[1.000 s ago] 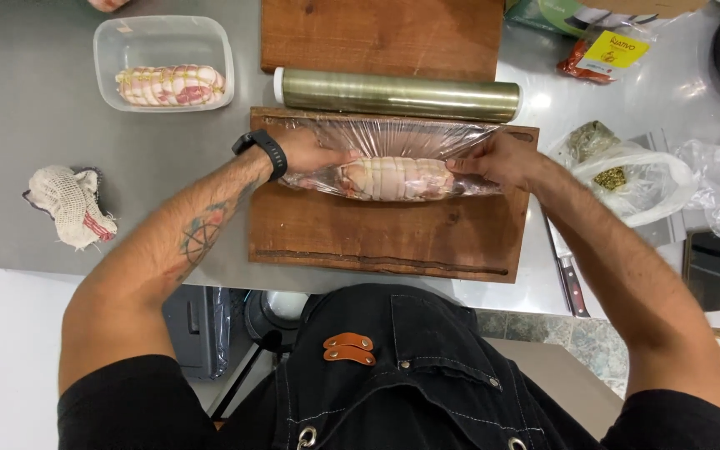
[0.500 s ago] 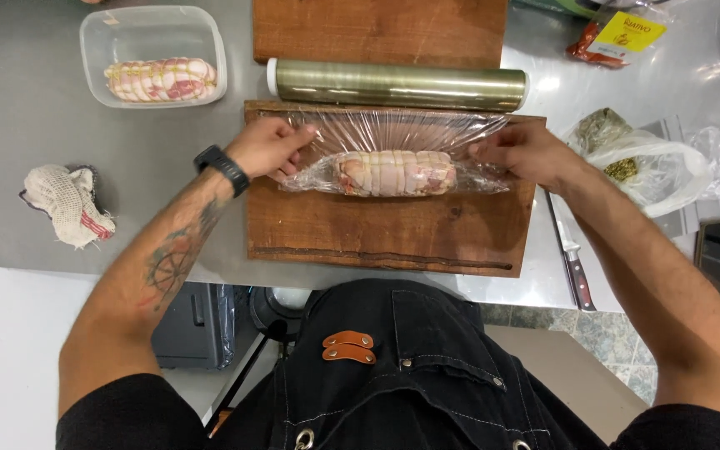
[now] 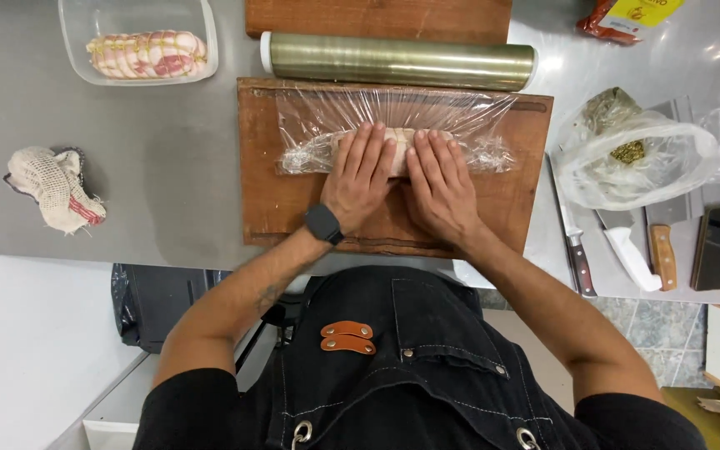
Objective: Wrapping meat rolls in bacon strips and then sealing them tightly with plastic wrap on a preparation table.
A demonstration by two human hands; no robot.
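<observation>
Steel bench (image 3: 152,167) fills my view from above, grey and smooth, with a dark apron below it. I see the left hand (image 3: 360,179) and the right hand (image 3: 439,187) lying flat, side by side and nearly touching, fingers spread and pressed down on the meat roll (image 3: 397,137); neither is clamped around anything, the palms simply rest on top. That roll lies crosswise in the middle of the wooden board (image 3: 285,208), under a sheet of cling film (image 3: 393,108) whose bunched ends stick out left and right of my hands. A black watch (image 3: 324,223) sits on the left wrist.

Just past the board's far edge lies the roll of cling film (image 3: 397,62), parallel to that edge, and beyond it a second board (image 3: 377,17) runs off the bench's far side. Toward the far left corner stands a clear plastic tub (image 3: 72,42) holding another tied meat roll (image 3: 147,54). Near the left edge lies a crumpled netting cloth (image 3: 52,187). On the right side of the bench I make out a clear bag of herbs (image 3: 627,158), and nearer the front edge a knife (image 3: 572,242), a cleaver (image 3: 660,242) and a dark phone (image 3: 717,248).
</observation>
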